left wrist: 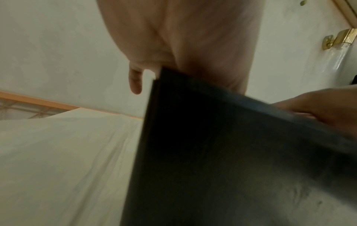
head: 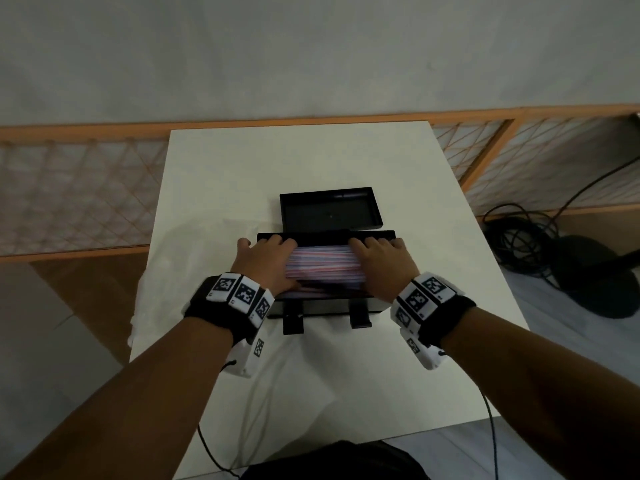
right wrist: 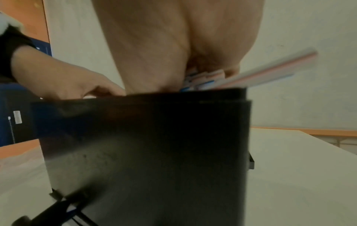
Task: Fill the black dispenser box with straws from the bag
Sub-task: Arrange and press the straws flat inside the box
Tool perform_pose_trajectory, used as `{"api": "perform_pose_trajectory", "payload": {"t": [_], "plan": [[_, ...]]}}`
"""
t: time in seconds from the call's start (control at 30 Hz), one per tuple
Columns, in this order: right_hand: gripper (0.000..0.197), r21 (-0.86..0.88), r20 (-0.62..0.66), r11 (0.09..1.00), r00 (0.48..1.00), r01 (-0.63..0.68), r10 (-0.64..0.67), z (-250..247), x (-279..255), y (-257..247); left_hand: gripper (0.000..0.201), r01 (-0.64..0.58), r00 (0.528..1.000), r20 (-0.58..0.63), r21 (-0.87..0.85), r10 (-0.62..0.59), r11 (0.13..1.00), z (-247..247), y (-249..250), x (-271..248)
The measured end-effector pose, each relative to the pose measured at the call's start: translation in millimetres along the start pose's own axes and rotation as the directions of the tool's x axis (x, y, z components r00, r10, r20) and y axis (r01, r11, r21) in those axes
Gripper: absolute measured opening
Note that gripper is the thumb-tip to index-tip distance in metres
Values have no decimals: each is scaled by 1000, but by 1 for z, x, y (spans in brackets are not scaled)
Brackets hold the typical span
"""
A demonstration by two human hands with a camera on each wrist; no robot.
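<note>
1. The black dispenser box [head: 325,306] stands near the middle of the white table [head: 467,306], its top open. The lid [head: 330,211] lies upturned just behind it.
2. A thick layer of striped straws [head: 325,268] lies across the box opening, level with the rim or a little above it. In the right wrist view a few straw ends poke up past the edge.
3. The left hand [head: 266,263] and right hand [head: 381,263] cover the two ends of the bundle. Their fingers lie close together, reaching to the far rim. I cannot tell whether they pinch or only press.
4. A clear bag [head: 152,299] lies crumpled on the left side of the table.
5. Judgement: the filling looks nearly done. What is left is settling the straws flat and putting the lid on.
</note>
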State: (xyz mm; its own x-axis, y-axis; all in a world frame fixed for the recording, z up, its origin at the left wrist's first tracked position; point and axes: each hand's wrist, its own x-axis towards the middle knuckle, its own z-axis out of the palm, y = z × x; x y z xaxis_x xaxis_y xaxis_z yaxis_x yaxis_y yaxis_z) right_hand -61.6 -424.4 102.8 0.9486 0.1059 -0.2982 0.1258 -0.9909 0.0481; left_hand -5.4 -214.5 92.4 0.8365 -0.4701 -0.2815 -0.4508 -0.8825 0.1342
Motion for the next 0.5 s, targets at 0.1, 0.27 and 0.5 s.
{"api": "perform_pose_trajectory", "payload": {"t": [0.1, 0.27, 0.5], "plan": [[68, -27, -26, 999, 1000, -17, 16, 2, -4, -2, 57, -14, 999, -38, 2, 15, 1000, -2, 0, -1], [66, 165, -34, 986, 999, -17, 23, -17, -2, 5, 53, -35, 992, -119, -15, 33, 999, -12, 1, -3], [86, 394, -66, 915, 996, 81, -60, -13, -4, 4, 68, -45, 998, -41, -114, 40, 992, 0, 0, -10]]}}
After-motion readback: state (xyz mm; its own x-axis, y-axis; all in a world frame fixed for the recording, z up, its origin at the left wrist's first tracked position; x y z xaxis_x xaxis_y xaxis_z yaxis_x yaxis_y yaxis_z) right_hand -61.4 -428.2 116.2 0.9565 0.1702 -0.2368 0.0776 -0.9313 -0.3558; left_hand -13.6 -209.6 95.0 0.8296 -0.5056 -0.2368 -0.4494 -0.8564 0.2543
